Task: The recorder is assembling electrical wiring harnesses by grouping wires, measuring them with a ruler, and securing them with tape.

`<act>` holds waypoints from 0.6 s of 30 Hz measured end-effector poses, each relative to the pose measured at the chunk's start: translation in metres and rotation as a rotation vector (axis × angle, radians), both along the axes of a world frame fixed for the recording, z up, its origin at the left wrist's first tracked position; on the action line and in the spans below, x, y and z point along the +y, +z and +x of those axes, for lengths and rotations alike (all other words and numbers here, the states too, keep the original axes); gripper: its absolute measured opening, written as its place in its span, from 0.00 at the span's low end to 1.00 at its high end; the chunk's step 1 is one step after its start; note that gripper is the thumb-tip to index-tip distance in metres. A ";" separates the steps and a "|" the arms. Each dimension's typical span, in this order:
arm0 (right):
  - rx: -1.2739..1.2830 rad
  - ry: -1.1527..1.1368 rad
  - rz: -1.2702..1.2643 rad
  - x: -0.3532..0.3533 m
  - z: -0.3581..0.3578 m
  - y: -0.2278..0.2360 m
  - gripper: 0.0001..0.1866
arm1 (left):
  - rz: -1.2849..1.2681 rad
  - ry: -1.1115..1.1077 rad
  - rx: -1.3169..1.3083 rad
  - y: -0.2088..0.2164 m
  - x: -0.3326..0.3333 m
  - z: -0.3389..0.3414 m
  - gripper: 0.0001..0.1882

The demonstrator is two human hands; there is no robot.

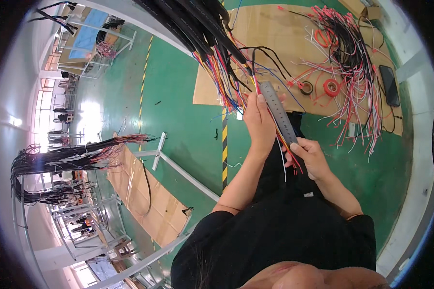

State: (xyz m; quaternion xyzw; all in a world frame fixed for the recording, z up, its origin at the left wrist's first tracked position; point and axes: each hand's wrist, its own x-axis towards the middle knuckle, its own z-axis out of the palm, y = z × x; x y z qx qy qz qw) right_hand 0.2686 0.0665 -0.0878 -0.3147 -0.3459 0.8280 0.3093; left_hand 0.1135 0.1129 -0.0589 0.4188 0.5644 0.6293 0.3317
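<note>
Right hand (311,156) pinches grey steel ruler (278,112); left hand (259,120) steadies wires (226,77).

Both hands were raised over a green floor (183,111). Above the left hand (259,126), a hanging bundle of black cables and coloured wires (212,43) blocked passage upward. Between the hands, a steel ruler (279,114) and loose wires crossed the gap. Beyond the right hand (311,156), tangled red and white wires (352,62), two tape rolls (331,87) and a dark flat device (389,85) crowded the cardboard sheet (270,33). Left of the left hand, the floor lay open as far as a metal frame (178,168).
</note>
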 end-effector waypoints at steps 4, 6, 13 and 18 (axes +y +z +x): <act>-0.060 0.026 0.025 -0.001 0.004 0.011 0.13 | -0.005 0.021 0.213 0.000 -0.006 -0.005 0.14; -0.061 0.022 0.034 -0.001 0.003 0.010 0.14 | -0.055 0.002 0.009 0.005 -0.007 -0.004 0.14; -0.155 0.002 0.234 -0.014 0.002 0.002 0.13 | -0.062 -0.073 -0.401 0.016 -0.018 -0.003 0.15; -0.174 -0.010 0.239 -0.019 0.000 0.010 0.13 | -0.069 -0.154 -0.465 0.012 -0.023 -0.009 0.17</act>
